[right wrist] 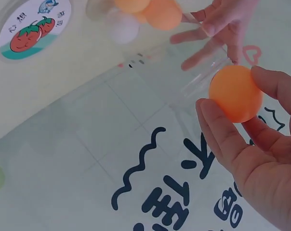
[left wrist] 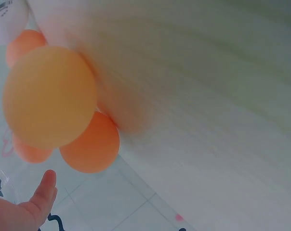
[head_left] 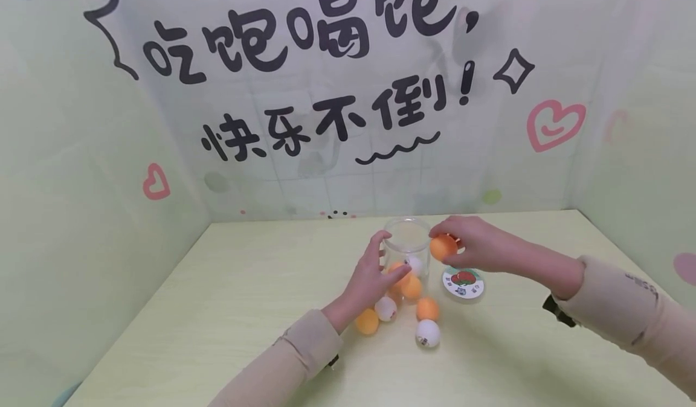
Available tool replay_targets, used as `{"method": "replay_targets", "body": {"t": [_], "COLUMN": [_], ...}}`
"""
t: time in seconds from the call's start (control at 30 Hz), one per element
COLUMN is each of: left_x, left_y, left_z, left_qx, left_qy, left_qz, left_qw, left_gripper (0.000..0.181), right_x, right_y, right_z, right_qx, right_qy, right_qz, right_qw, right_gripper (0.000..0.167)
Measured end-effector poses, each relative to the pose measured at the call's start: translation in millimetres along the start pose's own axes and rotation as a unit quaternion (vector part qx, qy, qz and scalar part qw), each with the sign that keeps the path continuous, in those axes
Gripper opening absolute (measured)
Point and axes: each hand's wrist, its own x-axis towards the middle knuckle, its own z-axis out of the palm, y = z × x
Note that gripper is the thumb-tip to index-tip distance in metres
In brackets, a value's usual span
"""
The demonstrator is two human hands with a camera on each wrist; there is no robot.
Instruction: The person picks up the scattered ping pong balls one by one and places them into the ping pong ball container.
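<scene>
A clear jar [head_left: 406, 250] stands upright on the table, several orange and white ping-pong balls showing in its lower part. My left hand [head_left: 375, 271] holds it from the left, fingers along the side and thumb across the front. Beside the rim on the right, my right hand [head_left: 481, 244] pinches an orange ping-pong ball [head_left: 443, 247]; the right wrist view shows this ball [right wrist: 235, 94] between thumb and fingers. Before the jar lie an orange ball [head_left: 427, 309], a white ball [head_left: 428, 333], another white ball [head_left: 385, 308] and a yellow-orange ball [head_left: 367, 321].
A round lid [head_left: 463, 282] with a tomato picture lies right of the jar, under my right hand. The pale table [head_left: 261, 286] ends at a printed cloth backdrop [head_left: 304, 183], with cloth sides left and right.
</scene>
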Motion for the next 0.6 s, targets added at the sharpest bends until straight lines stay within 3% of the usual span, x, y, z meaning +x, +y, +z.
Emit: {"method": "replay_targets", "body": {"t": [0.27, 0.6], "left_x": [-1.1, -0.5], "left_y": [0.9, 0.9], "left_z": [-0.2, -0.6], "left_qx": [0.006, 0.009], "left_qy": [-0.001, -0.004], "left_qz": [0.005, 0.003], "left_qw": [1.0000, 0.9999], "left_gripper": [0.066, 0.067], "right_x": [15.0, 34.8], "right_y": [-9, -11], "right_z": [-18, -24], "right_qx": [-0.014, -0.044], "right_qy": [0.022, 0.052], "right_qz": [-0.007, -0.031], "right_qw": [0.9996, 0.9972], "right_gripper": [0.030, 0.030]}}
